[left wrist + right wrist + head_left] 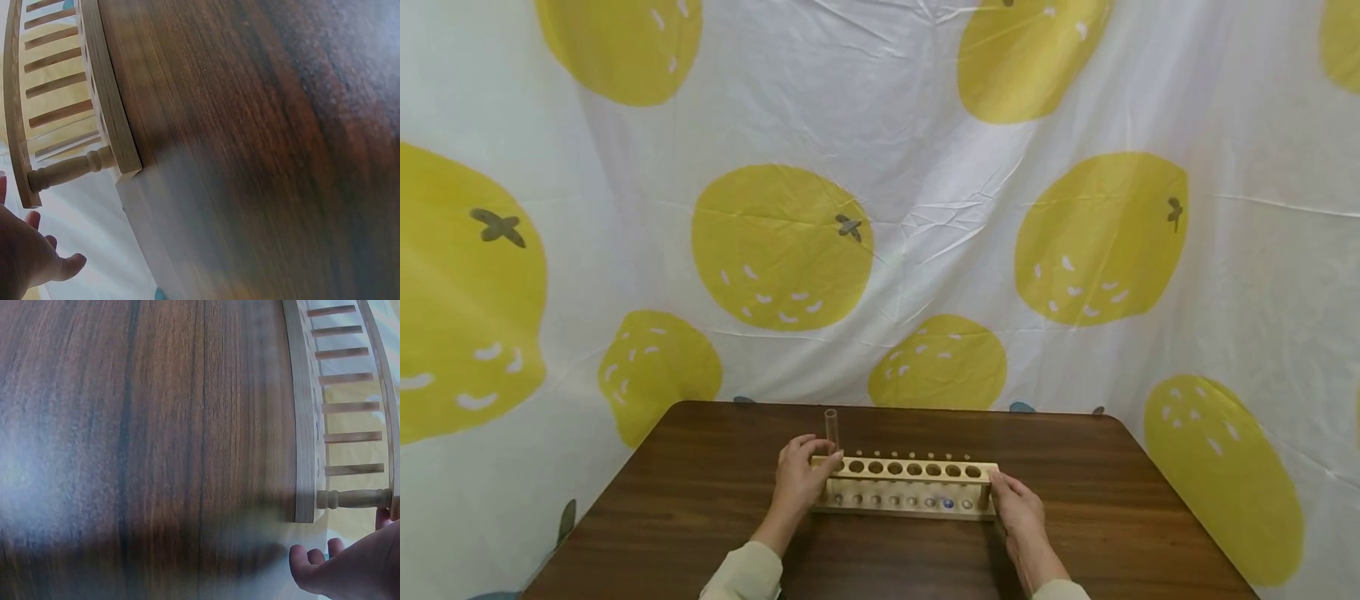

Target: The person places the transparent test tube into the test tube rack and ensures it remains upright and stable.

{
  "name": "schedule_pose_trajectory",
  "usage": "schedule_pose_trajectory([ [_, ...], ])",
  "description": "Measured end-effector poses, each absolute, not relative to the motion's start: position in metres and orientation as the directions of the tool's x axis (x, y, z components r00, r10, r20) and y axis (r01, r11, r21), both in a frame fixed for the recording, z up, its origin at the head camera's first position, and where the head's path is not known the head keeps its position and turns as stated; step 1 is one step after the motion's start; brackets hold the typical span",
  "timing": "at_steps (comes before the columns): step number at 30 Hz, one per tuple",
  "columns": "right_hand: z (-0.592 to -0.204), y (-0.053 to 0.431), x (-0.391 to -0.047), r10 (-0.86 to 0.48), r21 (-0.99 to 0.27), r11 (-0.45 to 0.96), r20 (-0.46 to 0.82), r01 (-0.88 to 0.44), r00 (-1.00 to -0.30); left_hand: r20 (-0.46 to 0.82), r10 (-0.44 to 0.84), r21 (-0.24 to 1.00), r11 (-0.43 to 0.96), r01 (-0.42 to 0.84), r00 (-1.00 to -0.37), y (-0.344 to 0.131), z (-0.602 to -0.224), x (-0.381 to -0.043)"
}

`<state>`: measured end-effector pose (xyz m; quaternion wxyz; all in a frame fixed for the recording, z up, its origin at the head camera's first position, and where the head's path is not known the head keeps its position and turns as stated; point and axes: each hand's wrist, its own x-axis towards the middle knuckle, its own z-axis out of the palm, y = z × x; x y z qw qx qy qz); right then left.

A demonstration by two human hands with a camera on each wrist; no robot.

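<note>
A light wooden test tube rack [917, 472] stands on the table, its top board pierced by a row of round holes. One clear glass test tube [831, 423] is upright at the rack's left end, rising above the top board. My left hand [800, 477] grips that end, thumb and index finger at the board beside the tube; in the left wrist view its other fingers [70, 266] hang free below the rack's corner. At the opposite end, my right hand [1021, 510] holds the top board's edge near the turned post [353, 499], its lower fingers loosely curled.
Several short pegs [352, 407] line the rack's back side. A small blue spot [948, 503] shows on the lower board. The dark wooden table [700, 492] reaches back to a white curtain [917, 125] printed with yellow lemons.
</note>
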<state>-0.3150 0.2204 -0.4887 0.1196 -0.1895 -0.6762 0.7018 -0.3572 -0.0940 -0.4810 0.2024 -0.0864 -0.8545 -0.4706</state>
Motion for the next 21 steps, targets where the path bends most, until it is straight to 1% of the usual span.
schedule_pose_trajectory([
  [6, -0.488, 0.222, -0.316, 0.401, -0.993, -0.043, -0.115, 0.107, -0.909, 0.412, -0.026, 0.774, 0.537, 0.335, -0.911, -0.096, -0.482, -0.356],
  [16, -0.492, 0.224, -0.315, 0.4, -0.996, -0.027, -0.092, 0.089, -0.912, 0.396, -0.018, 0.785, 0.526, 0.328, -0.918, -0.1, -0.483, -0.356],
  [21, -0.49, 0.232, -0.31, 0.341, -0.991, -0.024, -0.131, 0.131, -0.931, 0.393, -0.026, 0.779, 0.54, 0.318, -0.919, -0.106, -0.481, -0.358],
])
